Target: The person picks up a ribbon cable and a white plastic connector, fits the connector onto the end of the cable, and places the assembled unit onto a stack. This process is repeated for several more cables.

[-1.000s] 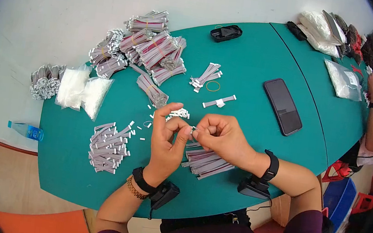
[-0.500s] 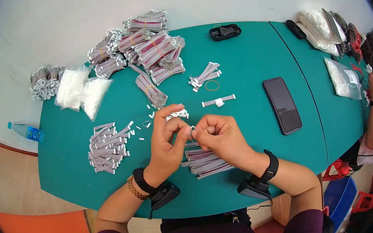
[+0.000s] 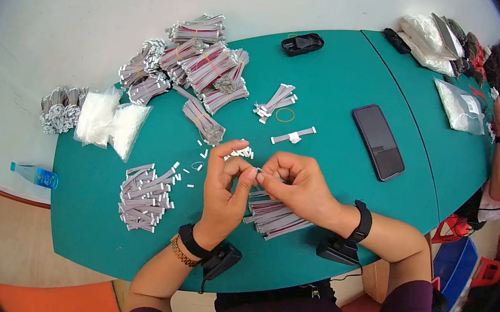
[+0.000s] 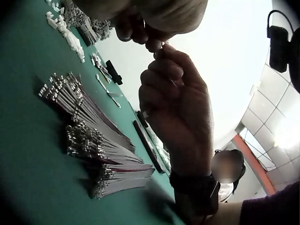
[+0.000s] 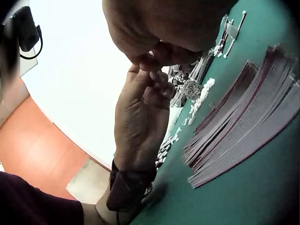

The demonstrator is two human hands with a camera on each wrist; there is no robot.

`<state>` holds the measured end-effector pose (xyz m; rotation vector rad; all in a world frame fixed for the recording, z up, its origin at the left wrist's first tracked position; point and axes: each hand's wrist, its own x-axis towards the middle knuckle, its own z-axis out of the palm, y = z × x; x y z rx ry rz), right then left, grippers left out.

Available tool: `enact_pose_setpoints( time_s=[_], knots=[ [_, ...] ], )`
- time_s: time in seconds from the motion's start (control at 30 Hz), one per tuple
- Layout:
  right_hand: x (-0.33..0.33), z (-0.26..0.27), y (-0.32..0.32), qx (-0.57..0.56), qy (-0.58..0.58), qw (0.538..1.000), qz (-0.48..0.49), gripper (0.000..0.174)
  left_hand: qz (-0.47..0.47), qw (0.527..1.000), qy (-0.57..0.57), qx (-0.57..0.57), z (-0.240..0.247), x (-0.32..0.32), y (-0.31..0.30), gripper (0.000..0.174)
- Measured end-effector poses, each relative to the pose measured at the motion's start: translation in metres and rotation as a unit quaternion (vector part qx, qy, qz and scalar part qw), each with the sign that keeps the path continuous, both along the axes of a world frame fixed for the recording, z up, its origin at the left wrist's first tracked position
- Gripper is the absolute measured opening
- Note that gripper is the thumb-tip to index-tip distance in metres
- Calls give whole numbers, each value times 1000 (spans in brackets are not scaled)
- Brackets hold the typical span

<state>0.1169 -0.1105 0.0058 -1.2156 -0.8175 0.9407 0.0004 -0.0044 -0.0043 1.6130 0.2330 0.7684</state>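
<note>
Over the table's middle, my left hand and right hand meet at their fingertips. Left thumb and index finger pinch a small white connector, mostly covered by the fingers. My right hand pinches a short grey ribbon cable at that same spot; most of it is hidden in the hand, and a white end peeks out below the curled fingers in the left wrist view. Beneath the right hand lies a stack of grey ribbon cables with dark red edges. Loose white connectors lie behind the left hand.
Left of the hands is a pile of cables with white ends. Rubber-banded cable bundles are heaped at the back, beside bags of white parts. A phone lies to the right. Another person's arm shows far right.
My right thumb and fingers have shifted slightly at the pinch point, and a bit of grey strip shows beside the right index finger. The left hand stays nearly still.
</note>
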Motion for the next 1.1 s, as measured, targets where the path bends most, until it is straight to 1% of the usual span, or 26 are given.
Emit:
enact_pose_setpoints(
  time_s=[0.13,0.23,0.3,0.43,0.63,0.73,0.83,1.0,1.1],
  knots=[
    [2,-1,1,-9,0,1000,4,12,-22,998,2,-53,2,0,1,31],
    [4,-2,4,4,7,1000,-2,12,-44,993,37,-102,7,1,3,23],
    [8,-1,4,7,16,1000,-4,12,-48,992,40,-106,5,2,6,21],
    [10,3,2,5,22,1000,4,13,-54,991,36,-113,5,2,8,21],
    [11,5,2,2,13,1000,17,14,-92,990,29,-102,0,-1,18,23],
    [11,8,1,10,20,999,25,14,-113,985,15,-131,-2,-3,21,23],
    [12,11,0,2,21,999,30,13,-114,983,-5,-141,0,0,20,23],
    [14,10,-1,-9,22,998,62,14,-119,984,-6,-134,-2,-1,22,21],
    [13,7,-1,-3,18,998,63,16,-128,982,-9,-136,-4,-1,22,20]
  ],
)
